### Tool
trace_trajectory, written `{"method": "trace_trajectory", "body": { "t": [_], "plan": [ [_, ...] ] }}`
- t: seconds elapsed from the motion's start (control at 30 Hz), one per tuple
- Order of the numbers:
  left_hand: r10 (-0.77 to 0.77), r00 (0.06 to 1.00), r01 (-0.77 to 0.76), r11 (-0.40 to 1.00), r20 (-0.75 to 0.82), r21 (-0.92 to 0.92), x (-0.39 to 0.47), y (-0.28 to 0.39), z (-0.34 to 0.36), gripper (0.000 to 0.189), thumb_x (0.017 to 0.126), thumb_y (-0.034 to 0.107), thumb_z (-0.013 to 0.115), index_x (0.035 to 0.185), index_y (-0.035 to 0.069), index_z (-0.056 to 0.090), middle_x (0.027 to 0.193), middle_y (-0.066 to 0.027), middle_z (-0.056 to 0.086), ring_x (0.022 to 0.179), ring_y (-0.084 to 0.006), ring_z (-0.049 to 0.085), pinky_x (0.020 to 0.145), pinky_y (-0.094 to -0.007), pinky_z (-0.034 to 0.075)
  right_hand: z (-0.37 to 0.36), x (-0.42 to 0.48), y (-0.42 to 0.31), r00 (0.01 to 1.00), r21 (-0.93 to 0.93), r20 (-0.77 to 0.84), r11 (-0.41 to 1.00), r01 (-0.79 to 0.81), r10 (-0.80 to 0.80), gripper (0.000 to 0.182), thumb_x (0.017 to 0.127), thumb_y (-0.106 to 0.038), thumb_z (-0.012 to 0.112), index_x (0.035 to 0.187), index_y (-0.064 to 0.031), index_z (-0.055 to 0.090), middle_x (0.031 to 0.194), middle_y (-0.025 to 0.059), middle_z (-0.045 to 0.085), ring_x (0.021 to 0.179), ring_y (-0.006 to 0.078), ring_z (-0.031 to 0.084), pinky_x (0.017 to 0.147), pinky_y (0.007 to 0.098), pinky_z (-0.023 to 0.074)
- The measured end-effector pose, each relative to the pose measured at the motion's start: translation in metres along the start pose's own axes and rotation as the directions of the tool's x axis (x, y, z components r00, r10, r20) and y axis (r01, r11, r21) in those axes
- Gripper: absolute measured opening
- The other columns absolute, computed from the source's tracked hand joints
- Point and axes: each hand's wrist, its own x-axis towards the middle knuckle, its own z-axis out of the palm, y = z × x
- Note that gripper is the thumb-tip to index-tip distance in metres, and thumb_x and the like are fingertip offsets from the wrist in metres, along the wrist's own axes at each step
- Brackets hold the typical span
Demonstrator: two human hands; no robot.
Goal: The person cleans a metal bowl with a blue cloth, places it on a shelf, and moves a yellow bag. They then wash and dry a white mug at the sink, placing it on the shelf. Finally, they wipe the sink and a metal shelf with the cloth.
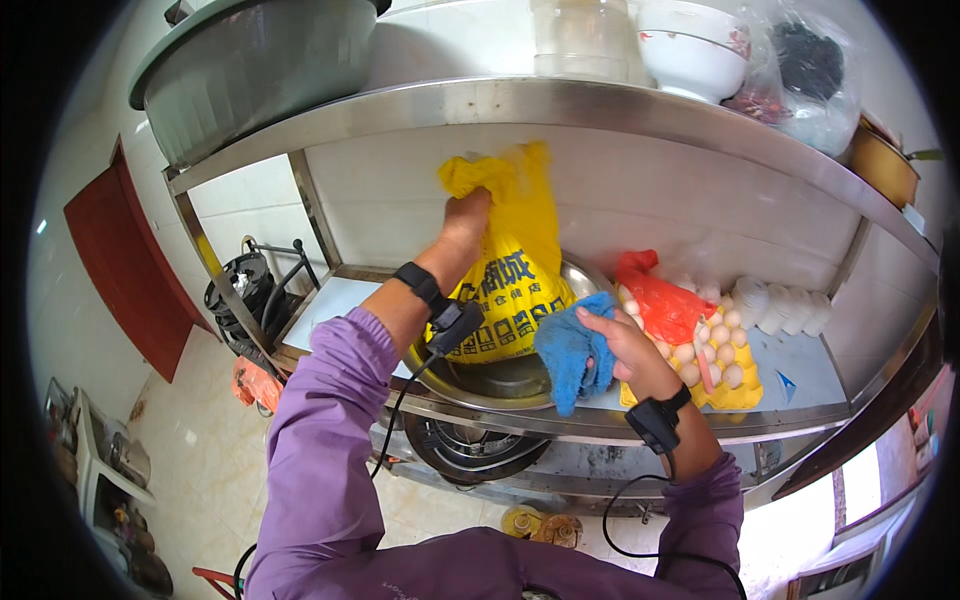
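Note:
My left hand (466, 221) grips the gathered upper part of a yellow plastic bag (514, 277) with dark printing, and holds it upright over a wide metal basin (495, 381) on the shelf. What the bag holds is hidden. In my right hand (626, 341) is a crumpled blue cloth (576, 352), in front of the bag's lower right side and the basin's rim. Right of that hand, a yellow egg tray (742, 394) carries many eggs (724, 352), with a red plastic bag (664, 300) on its back part.
White stacked cups or small bowls (780, 306) stand behind the eggs. Above runs a steel shelf edge (555, 101), bearing a large grey tub (255, 75), white bowls (694, 56) and a clear bag (814, 82). A dark round pan (476, 450) sits on the shelf below.

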Motion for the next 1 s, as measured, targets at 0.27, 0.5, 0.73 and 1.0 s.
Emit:
{"method": "trace_trajectory", "body": {
  "t": [0.27,0.5,0.73,1.0],
  "plan": [
    [-0.040,0.890,-0.176,0.889,0.454,0.423,-0.007,-0.022,-0.016,0.052,0.087,0.028,0.065,0.129,0.003,0.049,0.118,-0.0116,0.060,0.106,-0.0237,0.058,0.089,-0.0341,0.047,0.044,-0.070,-0.003,0.928,-0.252,-0.174,0.926,0.282,-0.330,0.051,0.091,-0.018,0.056,0.136,-0.0011,0.040,0.121,0.0126,0.059,0.097,0.0173,0.061,0.057,0.0229,0.0510],
    [0.112,0.895,-0.333,0.812,0.432,0.480,-0.115,0.037,-0.122,0.049,0.083,0.024,0.072,0.123,0.000,0.057,0.115,-0.0157,0.063,0.109,-0.0220,0.058,0.094,-0.0324,0.046,0.067,-0.140,0.049,0.818,-0.292,-0.310,0.868,0.403,-0.484,0.040,0.088,-0.018,0.059,0.120,0.0035,0.051,0.106,0.0155,0.060,0.096,0.0229,0.060,0.089,0.0329,0.0475],
    [0.075,0.941,-0.233,0.850,0.329,0.472,-0.212,0.030,-0.253,0.012,0.088,0.010,0.063,0.094,0.000,0.067,0.088,-0.0020,0.066,0.081,-0.0074,0.058,0.072,-0.0229,0.047,0.144,-0.164,0.121,0.758,-0.247,-0.570,0.946,0.208,-0.316,0.028,0.084,-0.013,0.063,0.108,0.0008,0.062,0.095,0.0076,0.065,0.088,0.0167,0.061,0.085,0.0302,0.0474],
    [-0.395,0.771,0.123,0.862,0.499,0.491,-0.296,-0.057,-0.306,0.014,0.088,0.015,0.067,0.094,0.003,0.067,0.076,-0.0010,0.065,0.068,-0.0054,0.057,0.062,-0.0217,0.047,0.203,-0.237,0.221,0.814,-0.635,-0.574,0.676,-0.374,-0.089,0.030,0.087,-0.020,0.067,0.113,-0.0061,0.063,0.089,0.0099,0.068,0.081,0.0125,0.059,0.075,0.0270,0.0472]
  ]
}}
